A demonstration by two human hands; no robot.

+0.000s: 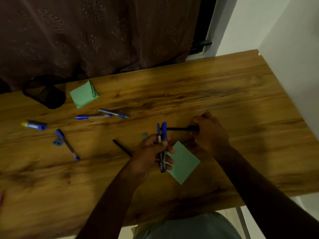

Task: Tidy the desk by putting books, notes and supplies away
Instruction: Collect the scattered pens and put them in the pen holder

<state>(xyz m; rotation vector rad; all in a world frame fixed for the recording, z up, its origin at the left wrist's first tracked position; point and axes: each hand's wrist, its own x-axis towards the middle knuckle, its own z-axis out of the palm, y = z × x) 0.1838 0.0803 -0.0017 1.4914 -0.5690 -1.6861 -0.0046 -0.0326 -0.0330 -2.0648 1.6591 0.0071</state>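
Left hand (155, 152): closed around a bundle of blue pens (162, 147), kept upright, probably to collect more.
Right hand (209, 133): pinching one dark pen (181, 129), its tip toward the bundle.
Green note (184, 163): flat on the desk (224, 94), below both hands.
Farther: loose pens (101, 115), glue stick (34, 125), black mesh holder (45, 94), likely where the pens should go.

Home study corner: wooden desk (207, 94), dark curtain (96, 35), scattered pens (93, 116).

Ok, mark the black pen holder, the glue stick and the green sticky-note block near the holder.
Black pen holder (45, 95), head view, on its dark side wall.
Glue stick (34, 125), head view, mid-body on the blue label.
Green sticky-note block (82, 95), head view, on its top sheet.
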